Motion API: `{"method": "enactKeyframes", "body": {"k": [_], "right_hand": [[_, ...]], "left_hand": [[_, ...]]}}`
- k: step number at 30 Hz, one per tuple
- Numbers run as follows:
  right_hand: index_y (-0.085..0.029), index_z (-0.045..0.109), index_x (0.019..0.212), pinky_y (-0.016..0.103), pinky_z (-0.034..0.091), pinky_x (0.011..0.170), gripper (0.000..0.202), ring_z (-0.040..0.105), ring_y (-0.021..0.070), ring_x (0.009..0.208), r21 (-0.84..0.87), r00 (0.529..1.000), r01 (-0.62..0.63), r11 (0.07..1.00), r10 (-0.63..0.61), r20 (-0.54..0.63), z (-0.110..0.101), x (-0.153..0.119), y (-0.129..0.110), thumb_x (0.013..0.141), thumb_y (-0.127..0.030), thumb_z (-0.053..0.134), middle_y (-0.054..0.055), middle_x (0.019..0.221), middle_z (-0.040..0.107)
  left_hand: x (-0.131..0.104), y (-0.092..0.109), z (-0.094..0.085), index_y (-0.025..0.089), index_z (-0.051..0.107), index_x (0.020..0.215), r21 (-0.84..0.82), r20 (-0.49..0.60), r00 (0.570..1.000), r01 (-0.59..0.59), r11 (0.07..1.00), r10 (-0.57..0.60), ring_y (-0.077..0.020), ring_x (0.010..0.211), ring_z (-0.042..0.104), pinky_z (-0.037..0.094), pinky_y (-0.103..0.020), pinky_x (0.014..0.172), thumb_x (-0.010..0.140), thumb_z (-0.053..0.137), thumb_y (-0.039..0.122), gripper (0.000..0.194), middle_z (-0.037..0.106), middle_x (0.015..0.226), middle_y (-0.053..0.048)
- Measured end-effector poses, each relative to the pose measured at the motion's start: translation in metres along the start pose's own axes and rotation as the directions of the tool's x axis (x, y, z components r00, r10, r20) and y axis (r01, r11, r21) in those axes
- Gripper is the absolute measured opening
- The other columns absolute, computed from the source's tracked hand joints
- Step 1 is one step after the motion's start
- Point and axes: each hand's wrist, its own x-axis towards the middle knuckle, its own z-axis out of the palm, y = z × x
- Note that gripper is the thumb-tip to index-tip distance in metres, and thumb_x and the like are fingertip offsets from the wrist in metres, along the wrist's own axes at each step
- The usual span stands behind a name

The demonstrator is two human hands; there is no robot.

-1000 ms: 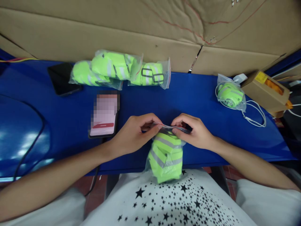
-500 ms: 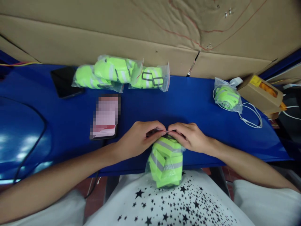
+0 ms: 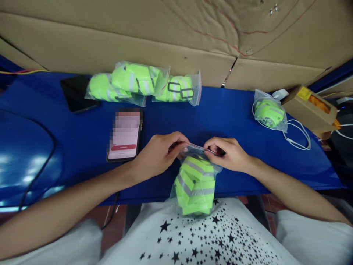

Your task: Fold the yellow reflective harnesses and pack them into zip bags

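Observation:
A clear zip bag (image 3: 196, 148) hangs between my two hands at the front edge of the table. Folded inside it is a fluorescent yellow-green reflective vest (image 3: 196, 184) with grey stripes. My left hand (image 3: 165, 152) pinches the bag's top strip at its left part, thumb against fingers. On the right part of the same strip, my right hand (image 3: 228, 152) has its thumb and index finger closed. The strip stretches fairly straight between both pinches, and the bag's lower end rests against the star-patterned white shirt (image 3: 190, 239).
Several bagged yellow-green bundles (image 3: 135, 81) lie along the back of the blue table (image 3: 215, 114). A lit phone (image 3: 124, 138) and a dark phone (image 3: 78, 94) are at left. Another bagged bundle (image 3: 269, 112), a white cable (image 3: 299, 147) and a cardboard box (image 3: 311, 108) sit at right.
My hands were close together on the bag's top; they are now farther apart, the right one having slid rightward along the strip. More of the strip shows between them.

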Motion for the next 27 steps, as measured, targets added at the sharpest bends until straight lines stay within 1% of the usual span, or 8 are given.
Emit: {"method": "enactKeyframes", "body": {"k": [3,7,9,13,16,19,25,27], "right_hand": [[-0.019,0.067,0.103,0.017,0.04,0.058,0.009,0.052,0.0039,0.059,0.006,1.0,0.003,1.0,-0.003,0.005,0.001,0.0,-0.001,0.097,-0.025,0.068,-0.007,0.07,0.057],[-0.019,0.067,0.101,0.017,0.042,0.058,0.007,0.053,0.0044,0.059,0.063,1.0,0.004,0.998,-0.003,-0.017,0.002,0.0,-0.005,0.097,-0.024,0.067,-0.006,0.07,0.06],[-0.018,0.068,0.1,0.017,0.042,0.058,0.006,0.053,0.0043,0.059,0.066,0.999,0.023,0.998,-0.02,-0.032,0.003,0.0,-0.007,0.097,-0.023,0.068,-0.006,0.07,0.06],[-0.018,0.068,0.099,0.017,0.042,0.058,0.006,0.053,0.004,0.059,0.054,0.998,0.046,0.997,-0.043,-0.042,0.004,0.001,-0.012,0.097,-0.023,0.068,-0.006,0.069,0.059],[-0.017,0.068,0.101,0.018,0.042,0.058,0.008,0.051,0.0043,0.059,0.048,0.999,0.027,0.998,-0.025,-0.047,0.006,0.003,-0.014,0.098,-0.024,0.067,-0.005,0.069,0.057],[-0.017,0.068,0.101,0.019,0.042,0.058,0.009,0.049,0.0047,0.059,0.055,0.998,0.002,0.998,0.001,-0.055,0.009,0.004,-0.017,0.099,-0.025,0.066,-0.005,0.07,0.057],[-0.018,0.068,0.099,0.018,0.041,0.058,0.007,0.049,0.0046,0.06,0.066,0.997,0.028,0.997,-0.024,-0.069,0.014,0.008,-0.019,0.099,-0.024,0.066,-0.005,0.071,0.056],[-0.018,0.068,0.098,0.017,0.04,0.056,0.006,0.046,0.004,0.056,0.056,0.997,0.045,0.997,-0.041,-0.07,0.015,0.008,-0.019,0.099,-0.023,0.065,-0.006,0.067,0.053]], "left_hand": [[-0.003,0.004,0.002,0.018,0.07,0.098,0.005,-0.024,0.999,-0.02,1.0,0.02,-0.007,0.071,0.069,0.049,-0.016,0.065,0.101,0.059,0.022,0.011,0.076,0.084,0.004],[-0.003,0.008,0.003,0.018,0.069,0.096,-0.119,-0.008,1.0,-0.02,0.993,0.019,-0.0073,0.073,0.069,0.052,-0.015,0.066,0.099,0.062,0.023,0.009,0.074,0.085,0.003],[-0.003,0.009,0.003,0.019,0.07,0.095,-0.144,0.006,1.0,-0.026,0.989,0.027,-0.007,0.072,0.068,0.051,-0.014,0.066,0.097,0.063,0.023,0.008,0.074,0.085,0.004],[-0.003,0.007,0.003,0.018,0.07,0.091,-0.113,0.0,0.999,-0.034,0.993,0.034,-0.0059,0.067,0.064,0.049,-0.014,0.063,0.094,0.066,0.02,0.005,0.072,0.081,0.005],[-0.002,0.006,0.004,0.018,0.068,0.089,-0.101,-0.01,1.0,-0.028,0.994,0.027,-0.0057,0.064,0.061,0.047,-0.015,0.062,0.091,0.066,0.017,0.003,0.07,0.077,0.005],[-0.002,0.005,0.005,0.018,0.07,0.093,-0.12,0.013,1.0,-0.023,0.993,0.025,-0.0062,0.064,0.061,0.047,-0.015,0.06,0.092,0.065,0.019,0.005,0.071,0.079,0.005],[-0.004,0.004,0.01,0.018,0.071,0.092,-0.065,-0.011,0.994,-0.107,0.992,0.106,-0.0068,0.064,0.06,0.046,-0.018,0.062,0.095,0.066,0.021,0.006,0.072,0.08,0.003],[-0.004,0.005,0.011,0.018,0.07,0.091,-0.055,-0.018,0.993,-0.12,0.991,0.12,-0.0073,0.063,0.06,0.045,-0.018,0.061,0.095,0.065,0.019,0.006,0.072,0.079,0.003]]}}
